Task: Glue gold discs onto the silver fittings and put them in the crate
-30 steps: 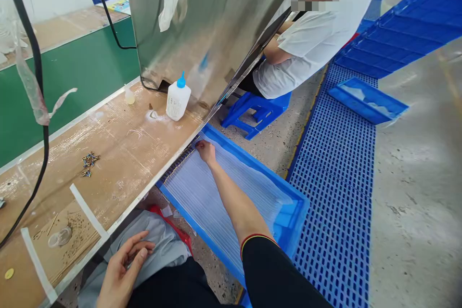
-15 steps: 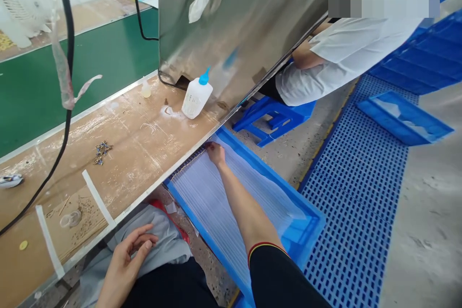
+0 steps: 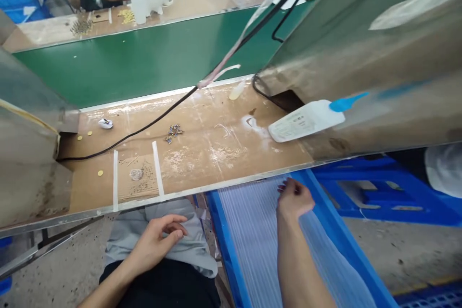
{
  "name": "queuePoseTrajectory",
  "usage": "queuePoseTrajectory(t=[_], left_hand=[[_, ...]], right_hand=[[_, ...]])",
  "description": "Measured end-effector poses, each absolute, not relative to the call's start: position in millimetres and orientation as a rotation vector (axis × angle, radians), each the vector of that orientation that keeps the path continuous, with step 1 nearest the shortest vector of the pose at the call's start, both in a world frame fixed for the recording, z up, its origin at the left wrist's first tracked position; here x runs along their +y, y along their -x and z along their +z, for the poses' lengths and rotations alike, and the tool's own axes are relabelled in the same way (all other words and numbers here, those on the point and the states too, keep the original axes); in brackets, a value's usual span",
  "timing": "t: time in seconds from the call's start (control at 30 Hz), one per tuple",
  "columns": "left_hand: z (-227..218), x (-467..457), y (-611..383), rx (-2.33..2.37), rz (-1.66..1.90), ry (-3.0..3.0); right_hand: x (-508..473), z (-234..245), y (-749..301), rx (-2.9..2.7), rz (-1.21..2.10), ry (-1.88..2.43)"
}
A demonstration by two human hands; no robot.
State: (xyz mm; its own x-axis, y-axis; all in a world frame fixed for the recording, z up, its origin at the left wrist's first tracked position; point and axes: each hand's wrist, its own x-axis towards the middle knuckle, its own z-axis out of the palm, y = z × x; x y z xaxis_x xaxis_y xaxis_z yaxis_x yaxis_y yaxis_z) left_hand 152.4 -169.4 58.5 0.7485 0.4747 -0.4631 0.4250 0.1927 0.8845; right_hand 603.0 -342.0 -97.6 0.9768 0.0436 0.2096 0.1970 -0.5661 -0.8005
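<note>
- Okay, right hand (image 3: 295, 201): fingers (image 3: 288, 186) curled in, narrow, tips down on the ribbed clear plastic sheet (image 3: 249, 231); cannot tell if they pinch it or only touch it.
- Ribbed clear plastic sheet lies under and left of those fingertips, in a blue plastic tray (image 3: 226, 245); the sheet runs on past the wrist toward the bottom of the view.
- Tray's right rim is just beside the right hand's fingers, its left rim well apart from them, past the sheet.
- Wooden bench top (image 3: 216, 163) has a metal edge strip (image 3: 216, 186) just above the right fingertips, near but not touching; the strip runs across the view and overhangs the tray's far end.
- Left hand (image 3: 157, 243): fingers (image 3: 173, 225) half open, loosely curved, holding nothing visible, just over a grey cloth (image 3: 126, 236) on the person's lap.
- Above the left fingers, beyond the edge strip: small clear dish (image 3: 136, 174) on a taped cardboard patch (image 3: 139, 187).
- Above and right of that, small metal parts (image 3: 173, 132) lie in a loose clump.
- Up and right of the right fingers, white glue bottle (image 3: 305, 121) lies on its side, blue nozzle pointing right, against a steel panel (image 3: 361, 53).
- Black cable (image 3: 144, 127) crosses the bench, well apart from both hands.
</note>
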Motion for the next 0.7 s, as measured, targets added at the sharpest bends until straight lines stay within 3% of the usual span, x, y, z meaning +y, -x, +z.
queuePoseTrajectory(t=[0.17,0.33,0.5,0.7], left_hand=[[68.4,-153.3,-127.7,0.894,0.149,-1.460],[90.3,-118.1,-101.6,1.032,0.351,-1.626],[99.7,-87.9,-64.7,1.276,0.545,-1.720],[91.0,-73.7,-31.8,1.515,0.695,-1.907]], right_hand=[[-307.4,-21.9,-512.0,-0.206,-0.405,1.848],[-196.0,54.5,-428.6,-0.981,0.344,1.733],[-92.4,64.9,-407.6,-1.425,0.316,1.746],[-51.3,57.4,-408.9,-1.802,0.165,1.984]])
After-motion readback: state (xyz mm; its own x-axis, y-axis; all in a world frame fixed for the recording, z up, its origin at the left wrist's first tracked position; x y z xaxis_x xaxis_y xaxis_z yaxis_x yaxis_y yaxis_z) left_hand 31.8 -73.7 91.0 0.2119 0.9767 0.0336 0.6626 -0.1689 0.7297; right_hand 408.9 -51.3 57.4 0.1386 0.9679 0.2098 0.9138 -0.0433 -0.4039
